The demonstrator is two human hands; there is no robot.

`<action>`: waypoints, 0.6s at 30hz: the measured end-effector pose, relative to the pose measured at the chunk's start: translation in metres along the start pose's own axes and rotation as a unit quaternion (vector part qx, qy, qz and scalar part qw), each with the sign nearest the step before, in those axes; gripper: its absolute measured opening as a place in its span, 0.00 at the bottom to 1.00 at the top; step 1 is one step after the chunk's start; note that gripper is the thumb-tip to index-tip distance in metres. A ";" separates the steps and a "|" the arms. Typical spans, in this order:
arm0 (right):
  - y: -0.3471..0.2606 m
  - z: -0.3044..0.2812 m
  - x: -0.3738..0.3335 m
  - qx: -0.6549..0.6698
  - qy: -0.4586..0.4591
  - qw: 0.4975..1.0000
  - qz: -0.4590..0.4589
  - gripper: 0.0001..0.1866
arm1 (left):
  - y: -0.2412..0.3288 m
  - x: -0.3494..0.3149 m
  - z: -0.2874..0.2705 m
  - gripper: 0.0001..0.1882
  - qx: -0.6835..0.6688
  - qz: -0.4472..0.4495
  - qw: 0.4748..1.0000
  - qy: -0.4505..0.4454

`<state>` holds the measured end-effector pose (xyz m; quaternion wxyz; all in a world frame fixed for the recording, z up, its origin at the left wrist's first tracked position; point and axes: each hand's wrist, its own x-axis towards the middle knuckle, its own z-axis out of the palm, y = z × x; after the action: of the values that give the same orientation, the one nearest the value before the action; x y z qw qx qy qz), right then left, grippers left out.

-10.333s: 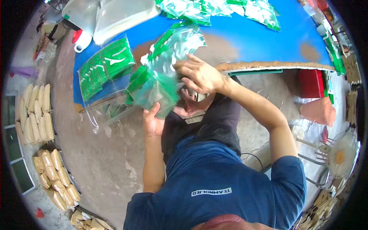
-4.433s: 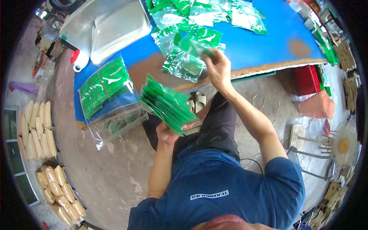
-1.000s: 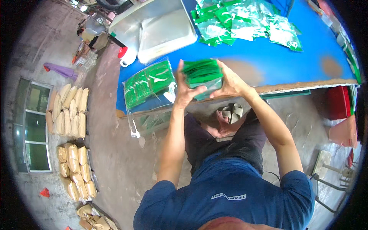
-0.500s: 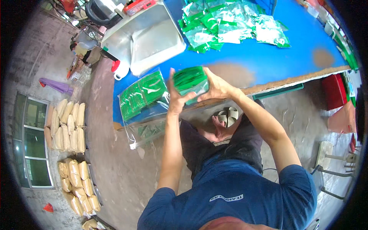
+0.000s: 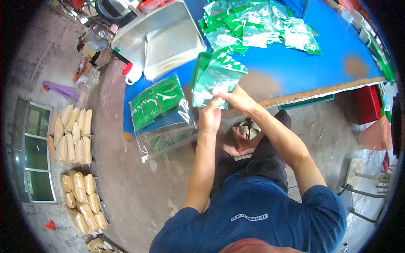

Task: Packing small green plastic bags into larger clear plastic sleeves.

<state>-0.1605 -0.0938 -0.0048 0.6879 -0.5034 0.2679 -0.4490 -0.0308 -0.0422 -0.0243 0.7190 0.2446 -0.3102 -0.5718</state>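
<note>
Between my two hands, above the table's near edge, is a stack of green and clear plastic bags, its sheets fanned apart at the top. My left hand closes on the lower edge of the stack. My right hand pinches the same lower edge from the right, its thumb on the clear part. Left of them lies a large clear plastic bag with rows of green packets inside. Its lower end hangs over the table edge.
A loose heap of green and clear bags lies on the blue table. A metal tray and a white cup with a red lid stand at the left. Stacked sacks line the left wall; a red bin stands right.
The stack was upright and compact, gripped at both sides. Now both hands hold its lower edge and the bags spread away from me. My left hand has moved right and nearer.
</note>
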 end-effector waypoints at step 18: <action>-0.009 -0.071 0.022 -0.212 -0.026 0.976 -0.037 0.51 | 0.018 0.021 -0.024 0.75 0.416 0.051 0.893 -0.163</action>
<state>-0.2120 -0.1463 -0.0190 0.5551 -0.6590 0.3203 -0.3937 0.0018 -0.0590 -0.0241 0.5191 0.4090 -0.6445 -0.3846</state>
